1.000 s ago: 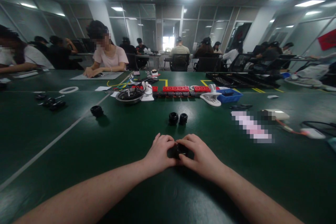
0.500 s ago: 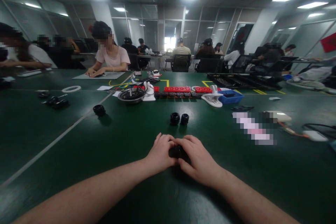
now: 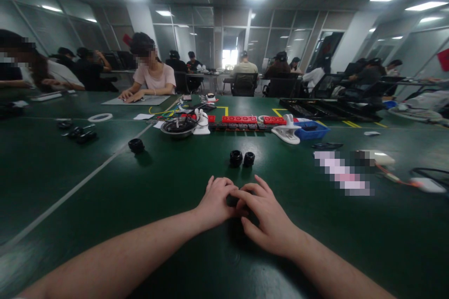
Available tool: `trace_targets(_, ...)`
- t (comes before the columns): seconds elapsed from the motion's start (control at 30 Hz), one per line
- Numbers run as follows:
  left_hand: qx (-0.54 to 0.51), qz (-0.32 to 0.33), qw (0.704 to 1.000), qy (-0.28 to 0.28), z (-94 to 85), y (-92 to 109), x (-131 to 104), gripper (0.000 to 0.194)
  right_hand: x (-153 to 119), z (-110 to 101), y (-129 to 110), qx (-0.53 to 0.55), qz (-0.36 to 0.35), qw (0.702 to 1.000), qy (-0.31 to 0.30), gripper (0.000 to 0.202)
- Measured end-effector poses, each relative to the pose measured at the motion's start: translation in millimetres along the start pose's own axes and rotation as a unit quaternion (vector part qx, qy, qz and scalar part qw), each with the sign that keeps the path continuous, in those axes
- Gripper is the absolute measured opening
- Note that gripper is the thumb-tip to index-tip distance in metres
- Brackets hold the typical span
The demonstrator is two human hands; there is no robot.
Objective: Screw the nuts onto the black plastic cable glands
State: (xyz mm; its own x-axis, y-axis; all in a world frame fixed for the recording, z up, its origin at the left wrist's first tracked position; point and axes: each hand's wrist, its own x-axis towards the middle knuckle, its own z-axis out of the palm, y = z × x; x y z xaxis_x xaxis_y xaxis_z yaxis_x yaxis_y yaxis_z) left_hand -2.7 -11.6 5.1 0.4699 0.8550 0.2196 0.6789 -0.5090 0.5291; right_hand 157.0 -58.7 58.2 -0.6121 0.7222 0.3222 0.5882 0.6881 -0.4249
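Note:
Low over the near middle of the green table, my left hand (image 3: 215, 201) is closed around a small black part (image 3: 232, 201). Only a dark sliver of that part shows between the fingers, so its shape is hidden. My right hand (image 3: 263, 215) lies against the left one from the right, its fingers spread and its thumb apart. Its fingertips overlap the left fingers; whether they touch the black part cannot be seen. Just beyond the hands stand two black ribbed, ring-topped parts, a larger one (image 3: 235, 159) and a smaller one (image 3: 249, 159).
Another black ribbed part (image 3: 136, 145) sits left of centre. Farther back are a metal bowl (image 3: 178, 133) with black pieces, red socket strips (image 3: 239, 119), a white clamp (image 3: 286, 131) and a blue tray (image 3: 314, 131). A person (image 3: 150, 72) works across the table.
My right hand has loosened: its fingers have spread and its thumb has moved off the black part, which shows less now. My left hand stays closed in place. The view has shifted slightly.

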Motion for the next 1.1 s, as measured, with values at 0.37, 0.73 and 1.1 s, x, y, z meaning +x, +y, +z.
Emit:
trace_targets(0.37, 0.013, -0.046, 0.999, 0.015, -4.8, 3.2, 1.2, 0.034, -3.5, 1.2, 7.7, -0.033, 0.028, 0.998, 0.049, 0.042)
trace_targets(0.73, 0.007, -0.044, 0.999, 0.026, -3.0, 1.1, 1.0, 0.037, -3.6, 3.0, 13.0, -0.056, 0.079, 0.992, 0.085, 0.038)
trace_targets(1.1, 0.006, -0.044, 0.999, 0.013, -5.9, 2.6, 2.4, 0.037, -0.7, 4.3, 15.6, -0.095, 0.105, 0.987, 0.078, 0.036)
